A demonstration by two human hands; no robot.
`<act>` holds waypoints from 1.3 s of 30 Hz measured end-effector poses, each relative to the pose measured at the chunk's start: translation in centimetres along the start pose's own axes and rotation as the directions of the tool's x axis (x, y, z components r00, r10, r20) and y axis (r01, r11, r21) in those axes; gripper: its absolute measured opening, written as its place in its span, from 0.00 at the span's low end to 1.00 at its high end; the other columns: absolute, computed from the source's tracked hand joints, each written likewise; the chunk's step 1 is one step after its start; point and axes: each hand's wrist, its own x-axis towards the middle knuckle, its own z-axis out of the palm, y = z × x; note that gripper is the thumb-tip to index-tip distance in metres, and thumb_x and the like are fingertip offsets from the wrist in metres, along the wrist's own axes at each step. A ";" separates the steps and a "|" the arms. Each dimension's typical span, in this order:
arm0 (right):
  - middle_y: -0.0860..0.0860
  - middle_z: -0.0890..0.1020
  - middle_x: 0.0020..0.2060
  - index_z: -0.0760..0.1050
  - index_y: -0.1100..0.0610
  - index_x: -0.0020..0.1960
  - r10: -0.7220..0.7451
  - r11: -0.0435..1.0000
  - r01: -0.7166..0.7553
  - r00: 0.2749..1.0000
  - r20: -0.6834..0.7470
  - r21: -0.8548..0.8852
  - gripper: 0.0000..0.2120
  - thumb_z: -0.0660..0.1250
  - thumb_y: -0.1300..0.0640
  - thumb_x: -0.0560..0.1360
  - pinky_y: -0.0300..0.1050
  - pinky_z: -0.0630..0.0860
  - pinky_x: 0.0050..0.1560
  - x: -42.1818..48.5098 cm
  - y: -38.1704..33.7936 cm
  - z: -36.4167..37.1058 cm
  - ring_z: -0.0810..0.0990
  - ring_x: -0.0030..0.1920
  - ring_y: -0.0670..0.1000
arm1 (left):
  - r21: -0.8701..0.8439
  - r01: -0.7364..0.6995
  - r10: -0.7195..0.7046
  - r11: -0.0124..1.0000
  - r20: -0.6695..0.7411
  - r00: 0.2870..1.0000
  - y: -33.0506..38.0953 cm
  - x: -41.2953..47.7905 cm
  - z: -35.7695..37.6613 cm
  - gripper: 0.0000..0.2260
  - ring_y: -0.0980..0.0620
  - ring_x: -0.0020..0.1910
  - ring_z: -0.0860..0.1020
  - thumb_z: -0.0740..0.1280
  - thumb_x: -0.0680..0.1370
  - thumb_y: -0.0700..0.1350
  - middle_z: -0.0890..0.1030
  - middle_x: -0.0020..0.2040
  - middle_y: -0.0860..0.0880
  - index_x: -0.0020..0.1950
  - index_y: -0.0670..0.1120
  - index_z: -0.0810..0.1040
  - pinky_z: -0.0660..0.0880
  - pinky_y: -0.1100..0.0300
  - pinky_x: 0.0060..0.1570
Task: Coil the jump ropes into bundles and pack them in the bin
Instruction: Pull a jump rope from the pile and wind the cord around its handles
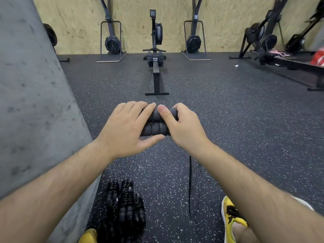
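Two black ribbed jump rope handles lie side by side, held in front of me above the floor. My left hand grips their left end, fingers over the top and thumb underneath. My right hand grips their right end with the thumb laid across the upper handle. The thin black rope hangs down from under my right wrist to the floor. Several coiled jump rope bundles lie in a pile on the floor near my left foot. No bin is in view.
A grey concrete pillar stands close on my left. A rowing machine sits straight ahead, with upright exercise machines along the wooden wall and more equipment at the right. My yellow shoes are on the speckled rubber floor.
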 end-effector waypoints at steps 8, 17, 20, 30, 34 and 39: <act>0.47 0.82 0.38 0.73 0.57 0.45 -0.008 0.999 0.007 0.999 0.032 0.031 0.23 0.62 0.35 0.78 0.49 0.78 0.44 -0.3 0.0 0.4 0.80 0.41 0.49 | -0.086 -0.014 0.019 0.996 0.058 0.998 -0.8 0.2 0.5 0.40 0.45 0.41 0.76 0.56 0.76 0.74 0.75 0.45 0.48 0.76 0.46 0.69 0.74 0.50 0.39; 0.46 0.79 0.47 0.67 0.51 0.60 -0.078 0.968 0.142 0.953 0.294 -0.205 0.16 0.66 0.43 0.79 0.48 0.76 0.50 0.4 0.7 -2.7 0.79 0.48 0.47 | 0.024 -0.061 0.061 0.998 0.018 0.998 -2.0 0.0 1.8 0.39 0.44 0.36 0.75 0.57 0.77 0.73 0.75 0.42 0.46 0.76 0.45 0.71 0.72 0.52 0.35; 0.50 0.78 0.50 0.69 0.54 0.56 -0.124 0.874 0.250 0.944 0.305 -0.417 0.09 0.63 0.50 0.81 0.53 0.74 0.50 0.1 0.3 -2.8 0.77 0.49 0.54 | 0.079 -0.055 0.053 0.995 0.028 0.998 -1.9 0.2 2.1 0.39 0.43 0.35 0.76 0.56 0.76 0.72 0.75 0.41 0.45 0.75 0.45 0.72 0.71 0.53 0.34; 0.47 0.80 0.47 0.79 0.51 0.50 -0.458 0.599 0.543 0.835 0.304 -0.589 0.07 0.63 0.50 0.81 0.47 0.73 0.40 1.7 0.5 -3.8 0.78 0.48 0.54 | -0.008 -0.154 0.154 0.988 0.100 0.983 -1.4 -0.2 2.3 0.35 0.43 0.35 0.76 0.58 0.76 0.74 0.75 0.40 0.48 0.67 0.47 0.77 0.70 0.53 0.34; 0.46 0.79 0.44 0.80 0.52 0.50 -0.359 0.855 0.449 0.873 0.330 -0.260 0.06 0.64 0.54 0.81 0.45 0.72 0.48 3.4 2.8 -4.4 0.75 0.47 0.46 | -0.114 -0.153 0.162 0.982 0.077 0.984 -0.7 -0.6 1.1 0.35 0.46 0.36 0.76 0.58 0.76 0.74 0.74 0.41 0.51 0.66 0.47 0.77 0.73 0.52 0.36; 0.41 0.75 0.31 0.76 0.50 0.40 -0.128 0.988 0.091 0.933 0.338 0.121 0.18 0.57 0.66 0.82 0.39 0.68 0.37 1.7 3.3 -1.1 0.69 0.35 0.42 | -0.205 -0.029 0.039 0.978 0.044 0.998 0.4 -0.2 -0.3 0.33 0.49 0.41 0.76 0.59 0.74 0.75 0.74 0.42 0.54 0.65 0.50 0.76 0.73 0.53 0.41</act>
